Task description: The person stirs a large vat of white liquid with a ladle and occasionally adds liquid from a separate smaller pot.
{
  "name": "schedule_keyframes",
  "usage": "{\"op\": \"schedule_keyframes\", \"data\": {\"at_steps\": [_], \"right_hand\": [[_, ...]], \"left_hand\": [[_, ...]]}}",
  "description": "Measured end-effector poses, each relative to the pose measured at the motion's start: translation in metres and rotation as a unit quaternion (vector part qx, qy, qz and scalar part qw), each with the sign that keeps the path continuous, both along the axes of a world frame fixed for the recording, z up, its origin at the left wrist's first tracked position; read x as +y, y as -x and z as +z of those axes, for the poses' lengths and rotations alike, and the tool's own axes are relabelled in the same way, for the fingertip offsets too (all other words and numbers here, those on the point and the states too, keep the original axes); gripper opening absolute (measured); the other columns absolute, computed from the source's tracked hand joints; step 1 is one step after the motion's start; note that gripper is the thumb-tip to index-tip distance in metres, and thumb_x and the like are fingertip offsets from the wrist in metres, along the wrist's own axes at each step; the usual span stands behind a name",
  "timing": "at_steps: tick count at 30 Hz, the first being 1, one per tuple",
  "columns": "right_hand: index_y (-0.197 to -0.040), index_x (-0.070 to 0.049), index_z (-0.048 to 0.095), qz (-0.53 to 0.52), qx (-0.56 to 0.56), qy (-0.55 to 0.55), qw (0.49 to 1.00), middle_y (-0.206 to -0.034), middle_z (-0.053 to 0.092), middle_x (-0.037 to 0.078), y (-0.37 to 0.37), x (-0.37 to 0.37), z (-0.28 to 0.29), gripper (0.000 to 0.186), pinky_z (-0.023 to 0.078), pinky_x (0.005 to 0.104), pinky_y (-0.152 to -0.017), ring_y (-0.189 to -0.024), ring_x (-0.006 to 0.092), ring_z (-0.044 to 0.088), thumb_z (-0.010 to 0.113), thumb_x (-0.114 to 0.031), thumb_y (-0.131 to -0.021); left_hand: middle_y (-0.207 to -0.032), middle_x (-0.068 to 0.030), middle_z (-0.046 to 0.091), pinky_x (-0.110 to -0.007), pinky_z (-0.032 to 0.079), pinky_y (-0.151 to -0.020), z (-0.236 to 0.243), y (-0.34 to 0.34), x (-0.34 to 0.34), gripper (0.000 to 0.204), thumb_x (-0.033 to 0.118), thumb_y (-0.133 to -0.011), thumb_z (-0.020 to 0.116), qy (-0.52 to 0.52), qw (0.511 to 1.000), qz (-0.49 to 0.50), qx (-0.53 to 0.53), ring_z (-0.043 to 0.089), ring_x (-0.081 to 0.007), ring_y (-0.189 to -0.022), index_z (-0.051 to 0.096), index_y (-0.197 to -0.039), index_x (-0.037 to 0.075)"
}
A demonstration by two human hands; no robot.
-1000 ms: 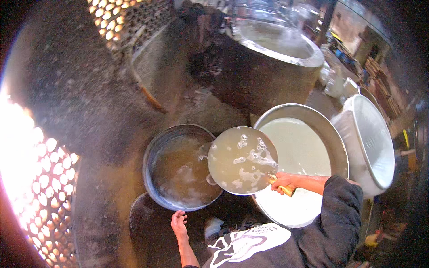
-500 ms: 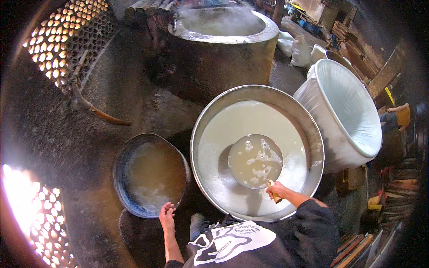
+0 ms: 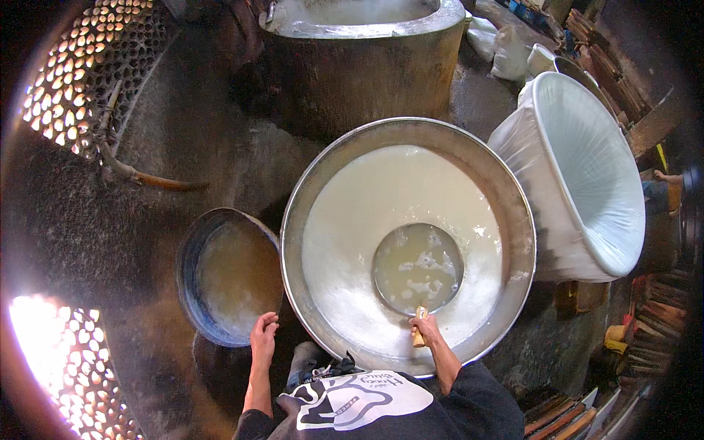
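My right hand (image 3: 425, 330) is closed round the short wooden handle of a wide round ladle (image 3: 416, 273). Cloudy yellowish liquid with patches of foam fills the ladle, which sits level at the surface of the milky white liquid (image 3: 381, 191) in a large metal basin (image 3: 411, 126). Over by the near rim of a smaller blue-walled tub (image 3: 188, 293), my left hand (image 3: 264, 331) is held up with loosely bent fingers and nothing in it. Murky brownish liquid (image 3: 238, 275) with some pale foam stands in that tub.
Beyond the basin rises a broad round vat (image 3: 359, 81) with a pale rim. A large container lined with white cloth (image 3: 539, 169) leans close at the right. White sacks (image 3: 511, 53) lie farther back, and stacked wood (image 3: 664, 312) is at the right. A curved stick (image 3: 158, 180) rests at the left.
My right hand and the ladle have come down to the white liquid's surface; earlier the ladle hung above it, casting a shadow. My left hand stays near the tub. The whole view has shifted slightly.
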State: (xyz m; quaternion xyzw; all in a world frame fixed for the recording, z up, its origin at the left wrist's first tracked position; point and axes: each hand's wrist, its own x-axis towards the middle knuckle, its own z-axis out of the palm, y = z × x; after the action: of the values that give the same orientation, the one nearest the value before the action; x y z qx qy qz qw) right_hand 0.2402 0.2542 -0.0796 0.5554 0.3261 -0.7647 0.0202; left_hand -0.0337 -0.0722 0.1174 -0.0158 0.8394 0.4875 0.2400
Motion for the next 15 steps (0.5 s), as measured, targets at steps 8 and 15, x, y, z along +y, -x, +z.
{"op": "schedule_keyframes", "data": {"at_steps": [8,15], "right_hand": [[-0.076,0.000,0.052,0.028,-0.073,-0.152,0.985,-0.059,0.051,0.005,-0.051,0.043,-0.010,0.010,0.043,0.0305,-0.035,-0.044,0.0148,0.052,0.061,0.004,-0.074],[-0.098,0.005,0.051,0.160,-0.272,-0.401,0.860,-0.076,0.064,0.017,-0.108,0.143,0.014,0.036,0.052,0.0414,-0.051,-0.055,0.0307,0.062,0.067,-0.007,-0.069]], "left_hand": [[-0.113,-0.0134,0.061,-0.032,0.043,-0.094,-0.027,0.010,0.018,0.031,0.011,-0.088,0.053,0.031,0.999,-0.031,0.018,0.057,-0.0222,-0.107,0.056,-0.117,0.000],[-0.113,-0.0157,0.060,-0.034,0.045,-0.091,-0.039,0.004,0.032,0.051,0.018,-0.083,0.064,0.024,0.990,-0.121,0.066,0.058,-0.0233,-0.104,0.047,-0.126,-0.004]]}}
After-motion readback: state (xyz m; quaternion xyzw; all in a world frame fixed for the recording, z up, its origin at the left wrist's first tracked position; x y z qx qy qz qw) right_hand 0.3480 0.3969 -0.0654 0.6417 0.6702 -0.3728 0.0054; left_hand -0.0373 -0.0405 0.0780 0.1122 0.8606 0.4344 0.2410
